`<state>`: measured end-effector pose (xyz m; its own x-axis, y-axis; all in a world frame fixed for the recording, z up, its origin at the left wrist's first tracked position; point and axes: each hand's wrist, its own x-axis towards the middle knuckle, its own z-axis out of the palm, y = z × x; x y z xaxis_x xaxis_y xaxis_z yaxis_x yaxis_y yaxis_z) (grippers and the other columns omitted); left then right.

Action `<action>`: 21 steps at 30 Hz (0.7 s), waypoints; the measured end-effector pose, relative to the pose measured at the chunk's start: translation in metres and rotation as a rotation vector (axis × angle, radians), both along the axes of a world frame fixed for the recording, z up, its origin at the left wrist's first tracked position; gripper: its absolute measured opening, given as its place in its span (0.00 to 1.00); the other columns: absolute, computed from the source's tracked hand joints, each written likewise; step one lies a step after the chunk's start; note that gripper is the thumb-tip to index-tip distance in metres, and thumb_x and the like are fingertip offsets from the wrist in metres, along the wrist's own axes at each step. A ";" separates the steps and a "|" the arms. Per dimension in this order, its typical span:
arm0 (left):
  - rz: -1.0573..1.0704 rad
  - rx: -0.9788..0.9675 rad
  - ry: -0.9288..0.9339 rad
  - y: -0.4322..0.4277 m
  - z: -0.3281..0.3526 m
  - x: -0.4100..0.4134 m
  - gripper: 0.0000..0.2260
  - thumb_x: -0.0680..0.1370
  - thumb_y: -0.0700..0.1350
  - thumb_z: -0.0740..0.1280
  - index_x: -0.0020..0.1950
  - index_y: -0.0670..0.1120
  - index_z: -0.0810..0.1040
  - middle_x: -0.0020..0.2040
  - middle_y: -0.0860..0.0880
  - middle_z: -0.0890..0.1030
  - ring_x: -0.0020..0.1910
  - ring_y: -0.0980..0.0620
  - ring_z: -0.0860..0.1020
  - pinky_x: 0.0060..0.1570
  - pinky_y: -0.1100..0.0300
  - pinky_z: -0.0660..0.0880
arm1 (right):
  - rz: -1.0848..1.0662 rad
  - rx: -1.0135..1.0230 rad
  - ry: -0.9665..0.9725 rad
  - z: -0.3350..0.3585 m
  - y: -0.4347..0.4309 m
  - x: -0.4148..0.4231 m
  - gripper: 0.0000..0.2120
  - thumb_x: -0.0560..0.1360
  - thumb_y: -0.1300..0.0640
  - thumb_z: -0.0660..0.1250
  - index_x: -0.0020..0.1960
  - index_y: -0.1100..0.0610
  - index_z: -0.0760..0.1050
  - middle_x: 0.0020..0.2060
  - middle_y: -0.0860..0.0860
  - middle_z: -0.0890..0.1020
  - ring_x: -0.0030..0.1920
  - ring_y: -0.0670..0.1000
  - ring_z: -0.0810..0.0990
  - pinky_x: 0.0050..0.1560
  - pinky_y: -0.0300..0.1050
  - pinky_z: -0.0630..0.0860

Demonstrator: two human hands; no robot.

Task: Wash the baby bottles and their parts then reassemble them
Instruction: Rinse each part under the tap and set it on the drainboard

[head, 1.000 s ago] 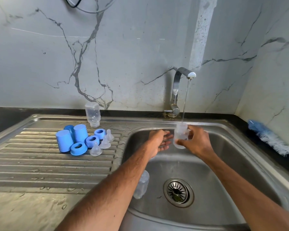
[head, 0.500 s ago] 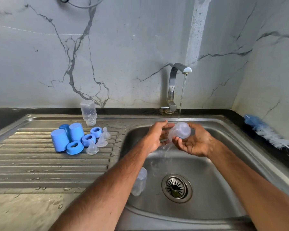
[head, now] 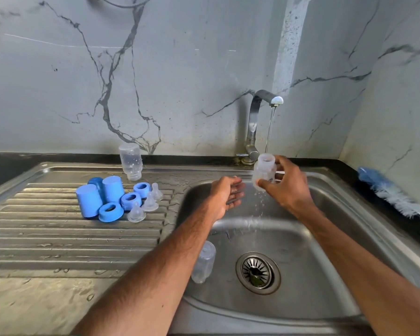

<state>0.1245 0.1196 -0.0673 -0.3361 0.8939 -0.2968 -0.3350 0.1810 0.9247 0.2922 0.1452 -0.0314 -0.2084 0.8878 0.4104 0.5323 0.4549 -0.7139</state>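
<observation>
Right hand (head: 286, 187): we've got it wrapped round a clear baby bottle (head: 264, 170), mouth up under the tap (head: 255, 122) stream, water dripping below.
Left hand (head: 228, 195): wet fingers loosely extended, holding nothing, just left of that bottle.
Second bottle (head: 204, 265): lying in the sink (head: 325, 238), under our left forearm.
Third bottle (head: 130, 161): upside down on the drainboard (head: 58, 238), well left of both hands.
Blue caps (head: 89, 201), blue rings (head: 131, 200), clear teats (head: 150, 202): clustered left of the left hand.
Bottle brush (head: 390, 190): on the desk, right of the right hand.

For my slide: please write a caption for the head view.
Right hand holds a clear bottle under the running tap; blue caps and teats lie on the drainboard.
</observation>
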 end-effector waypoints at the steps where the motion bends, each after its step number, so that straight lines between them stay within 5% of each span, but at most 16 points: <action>1: 0.000 0.002 -0.002 -0.001 0.001 0.001 0.10 0.84 0.46 0.63 0.56 0.47 0.84 0.48 0.50 0.88 0.53 0.48 0.84 0.58 0.51 0.78 | 0.007 -0.013 -0.032 -0.003 -0.002 -0.002 0.35 0.70 0.58 0.82 0.73 0.56 0.72 0.64 0.54 0.81 0.60 0.56 0.82 0.53 0.45 0.79; 14: -0.002 0.042 0.011 -0.001 0.003 0.011 0.10 0.83 0.46 0.64 0.53 0.45 0.84 0.41 0.50 0.86 0.43 0.51 0.81 0.48 0.55 0.78 | 0.012 -0.034 -0.050 -0.013 0.004 0.001 0.31 0.71 0.54 0.81 0.69 0.56 0.75 0.56 0.48 0.81 0.52 0.50 0.82 0.48 0.42 0.78; 17: -0.031 0.036 0.007 -0.002 0.006 0.013 0.11 0.83 0.48 0.63 0.51 0.46 0.84 0.42 0.51 0.86 0.42 0.52 0.81 0.44 0.57 0.76 | 0.109 -0.536 0.118 -0.014 0.006 0.000 0.24 0.75 0.49 0.76 0.65 0.61 0.78 0.52 0.58 0.85 0.47 0.54 0.85 0.43 0.45 0.82; 21: -0.062 0.034 0.065 -0.002 0.005 0.013 0.14 0.83 0.52 0.63 0.51 0.46 0.85 0.45 0.50 0.87 0.44 0.50 0.81 0.44 0.57 0.74 | 0.286 -1.189 0.400 -0.008 0.001 0.011 0.30 0.80 0.42 0.64 0.64 0.69 0.75 0.46 0.65 0.83 0.40 0.56 0.81 0.40 0.45 0.80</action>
<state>0.1376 0.1172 -0.0619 -0.2971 0.9227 -0.2457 -0.2634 0.1681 0.9499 0.3028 0.1460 -0.0390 -0.4974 0.6936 -0.5211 0.1774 -0.5067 -0.8437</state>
